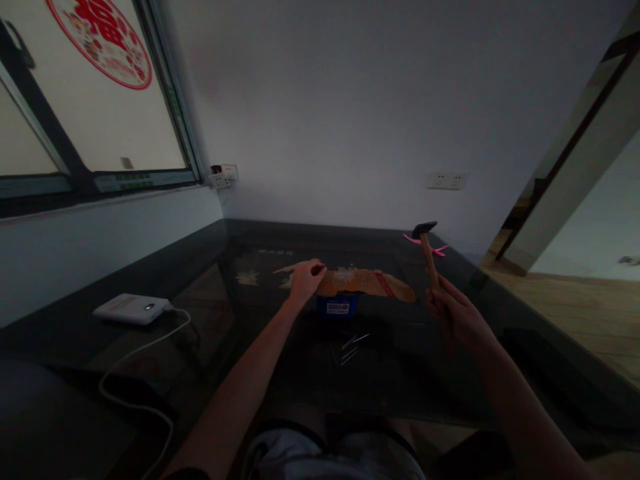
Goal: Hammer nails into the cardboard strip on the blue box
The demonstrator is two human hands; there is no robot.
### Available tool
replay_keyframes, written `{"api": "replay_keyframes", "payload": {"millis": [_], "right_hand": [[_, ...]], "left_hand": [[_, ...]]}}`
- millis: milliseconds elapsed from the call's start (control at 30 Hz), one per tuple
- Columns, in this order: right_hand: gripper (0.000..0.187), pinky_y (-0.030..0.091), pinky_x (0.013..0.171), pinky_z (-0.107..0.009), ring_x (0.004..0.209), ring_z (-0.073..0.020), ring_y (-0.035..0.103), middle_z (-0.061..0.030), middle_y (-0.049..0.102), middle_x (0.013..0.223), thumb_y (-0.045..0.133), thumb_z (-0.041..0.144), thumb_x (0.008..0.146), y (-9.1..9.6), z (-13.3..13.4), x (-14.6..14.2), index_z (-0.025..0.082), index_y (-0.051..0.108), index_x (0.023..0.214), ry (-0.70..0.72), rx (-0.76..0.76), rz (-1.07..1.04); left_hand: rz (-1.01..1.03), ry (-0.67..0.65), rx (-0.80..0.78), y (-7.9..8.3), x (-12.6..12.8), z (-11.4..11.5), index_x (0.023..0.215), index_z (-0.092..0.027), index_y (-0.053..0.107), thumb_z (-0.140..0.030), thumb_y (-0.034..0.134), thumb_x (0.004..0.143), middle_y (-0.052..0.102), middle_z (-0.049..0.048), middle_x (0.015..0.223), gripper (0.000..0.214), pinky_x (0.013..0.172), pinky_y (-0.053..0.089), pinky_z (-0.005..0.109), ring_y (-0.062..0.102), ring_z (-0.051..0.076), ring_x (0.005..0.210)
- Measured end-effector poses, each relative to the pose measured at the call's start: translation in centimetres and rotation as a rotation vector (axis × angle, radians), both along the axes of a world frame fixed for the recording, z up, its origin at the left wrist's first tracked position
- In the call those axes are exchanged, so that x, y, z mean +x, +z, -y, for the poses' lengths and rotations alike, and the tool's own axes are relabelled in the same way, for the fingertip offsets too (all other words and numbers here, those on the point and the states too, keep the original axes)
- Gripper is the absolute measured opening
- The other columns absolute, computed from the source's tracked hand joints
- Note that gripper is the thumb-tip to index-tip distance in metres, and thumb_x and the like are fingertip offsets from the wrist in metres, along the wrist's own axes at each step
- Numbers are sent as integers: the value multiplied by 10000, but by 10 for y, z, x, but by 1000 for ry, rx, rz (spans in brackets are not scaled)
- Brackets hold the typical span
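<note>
My right hand (457, 310) is wrapped round the wooden handle of a hammer (429, 257), its dark head up, raised to the right of a flat brown piece (373, 283). That piece is long with a rounded right end, a red band and a shiny, clear-looking patch; its material is hard to tell. It lies across a blue box (337, 305) with a white label. My left hand (306, 281) is at the left end of the brown piece, fingers pinched together; what they hold is too small and dark to make out. Several thin metal nails (353, 347) lie loose in front of the box.
A white power bank (133, 309) with a white cable (145, 343) lies on the dark table (290, 233) at left. A pink ribbon (440, 251) is behind the hammer. Pale scraps (247, 277) lie left of my left hand. A wall stands behind; a window is at left.
</note>
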State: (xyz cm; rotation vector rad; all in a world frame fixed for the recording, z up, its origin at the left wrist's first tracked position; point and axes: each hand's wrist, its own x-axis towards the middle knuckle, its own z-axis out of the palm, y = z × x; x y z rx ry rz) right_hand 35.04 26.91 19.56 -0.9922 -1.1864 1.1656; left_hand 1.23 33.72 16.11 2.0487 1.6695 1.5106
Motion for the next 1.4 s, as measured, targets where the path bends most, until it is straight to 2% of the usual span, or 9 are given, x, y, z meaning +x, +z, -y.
{"api": "replay_keyframes", "payload": {"millis": [100, 200, 433, 667, 833, 933, 1067, 1233, 1400], "right_hand": [[480, 266, 347, -141, 437, -38, 364, 68, 440, 609, 655, 337, 740, 18, 13, -25, 214, 529, 1187, 122, 2, 46], [537, 237, 326, -144, 381, -24, 289, 99, 366, 557, 676, 337, 715, 36, 23, -49, 196, 489, 1198, 213, -1, 105], [574, 254, 271, -173, 306, -49, 331, 93, 424, 511, 600, 328, 718, 60, 21, -81, 139, 447, 1238, 435, -90, 324], [469, 279, 280, -171, 325, -35, 348, 91, 446, 561, 584, 276, 706, 59, 9, -107, 151, 488, 1148, 495, -53, 292], [441, 264, 274, -165, 318, -31, 348, 95, 444, 556, 590, 268, 693, 56, 7, -113, 149, 486, 1105, 577, -108, 291], [420, 268, 277, -162, 312, -30, 347, 98, 431, 531, 588, 268, 704, 57, 10, -113, 140, 498, 1094, 577, -82, 281], [426, 270, 277, -152, 307, -32, 347, 105, 422, 510, 585, 275, 728, 54, 11, -111, 149, 487, 1123, 549, -48, 282], [399, 283, 276, -159, 304, -35, 363, 95, 441, 516, 573, 284, 758, 45, 10, -108, 135, 520, 1125, 614, -29, 377], [519, 283, 277, -159, 306, -38, 359, 93, 450, 518, 581, 265, 762, 50, 17, -105, 132, 461, 1249, 524, 26, 318]], "left_hand": [[-4, -2, 26, -2, 1, 1, 825, -169, 668, -226, 587, 792, 699, 43, 808, 104, 713, 498, 272, 644, 166, 749], [-8, -6, 29, -3, 1, 3, 818, -171, 665, -231, 579, 802, 697, 41, 809, 106, 724, 494, 276, 641, 164, 746], [1, -10, 45, 1, 3, 7, 808, -172, 655, -216, 573, 806, 694, 39, 803, 94, 720, 481, 276, 637, 167, 745], [26, -7, 36, -1, 4, 7, 798, -173, 647, -237, 564, 818, 690, 38, 798, 107, 715, 477, 271, 634, 163, 746], [30, -2, 23, -2, 3, 6, 778, -169, 643, -231, 565, 816, 678, 30, 762, 107, 689, 471, 261, 623, 157, 715], [21, 11, 14, -2, 3, 6, 777, -168, 644, -241, 567, 819, 676, 31, 759, 115, 688, 467, 262, 622, 159, 719], [26, 25, 5, -2, 4, 6, 788, -165, 651, -237, 578, 814, 681, 39, 765, 106, 690, 467, 268, 622, 164, 720], [42, 13, -19, -1, 4, 6, 772, -159, 660, -188, 609, 782, 690, 46, 766, 60, 703, 473, 277, 632, 170, 729], [61, -4, -13, 0, 4, 6, 757, -165, 654, -185, 607, 786, 695, 39, 782, 58, 721, 479, 276, 636, 161, 738]]}}
